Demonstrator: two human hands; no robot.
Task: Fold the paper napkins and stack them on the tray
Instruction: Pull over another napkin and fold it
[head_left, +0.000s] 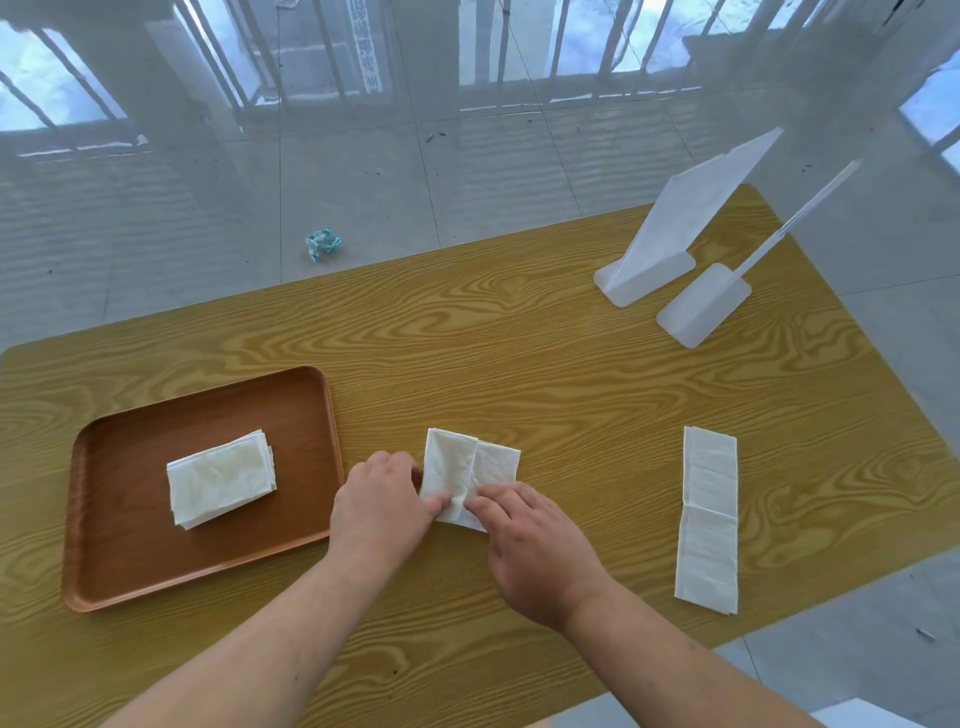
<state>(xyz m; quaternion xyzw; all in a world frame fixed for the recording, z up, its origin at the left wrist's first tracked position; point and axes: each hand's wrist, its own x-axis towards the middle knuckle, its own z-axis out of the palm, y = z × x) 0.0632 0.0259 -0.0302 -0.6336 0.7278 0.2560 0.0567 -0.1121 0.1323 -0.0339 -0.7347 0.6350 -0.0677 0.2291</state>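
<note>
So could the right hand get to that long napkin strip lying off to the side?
Probably yes: the long napkin strip lies flat with bare table between it and the right hand, though that hand is busy pressing the half-folded napkin.

Glowing with bright, even daylight coming through the barred windows (545, 47) ahead, glaring and reflecting off the glossy floor (363, 171), casting only faint soft shadows on the wooden table (519, 338), bending straight lines near the wide-angle edges, staying sharp at centre, softening toward corners.
</note>
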